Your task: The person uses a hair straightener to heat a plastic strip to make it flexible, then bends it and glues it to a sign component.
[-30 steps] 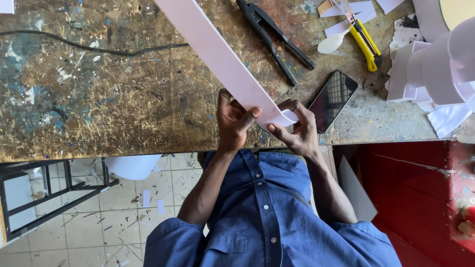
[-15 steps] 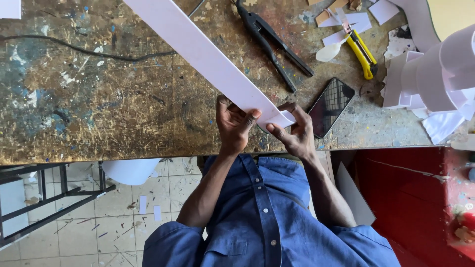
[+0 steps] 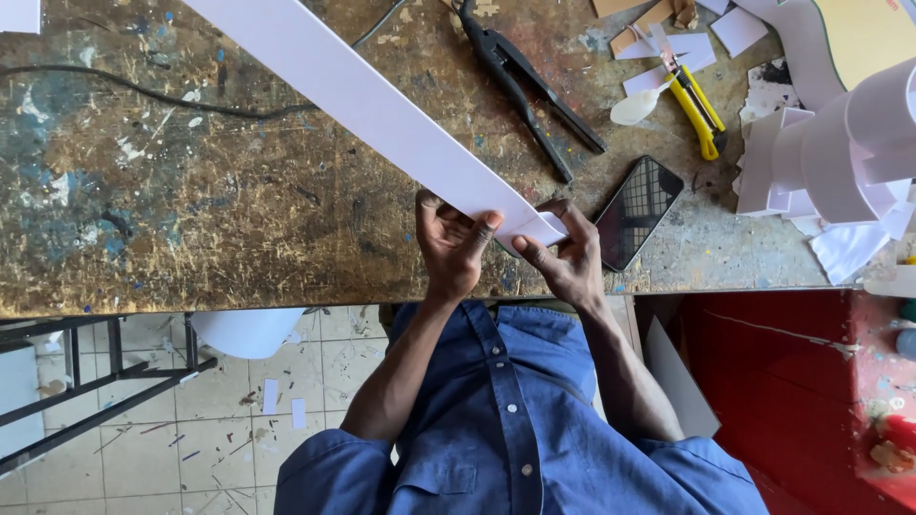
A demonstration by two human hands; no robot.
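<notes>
A long white paper strip (image 3: 382, 114) runs from the top left of the view down to the near edge of the worn, paint-stained workbench (image 3: 191, 219). My left hand (image 3: 451, 246) pinches the strip's near end from the left, thumb on top. My right hand (image 3: 565, 259) grips the same end from the right, its fingertips on the corner. Both hands meet just above the bench edge. My blue shirt fills the bottom of the view.
Black long-handled pliers (image 3: 534, 91), a yellow utility knife (image 3: 697, 110) and a dark phone (image 3: 639, 212) lie right of the strip. Curled white paper strips (image 3: 849, 143) pile up at the far right. A black cable (image 3: 143, 91) crosses the left. Below are a red cabinet (image 3: 792, 381) and a black metal frame (image 3: 95, 381).
The far part of the strip has swung a little to the left. Both hands stay pinched on its near end in about the same spot.
</notes>
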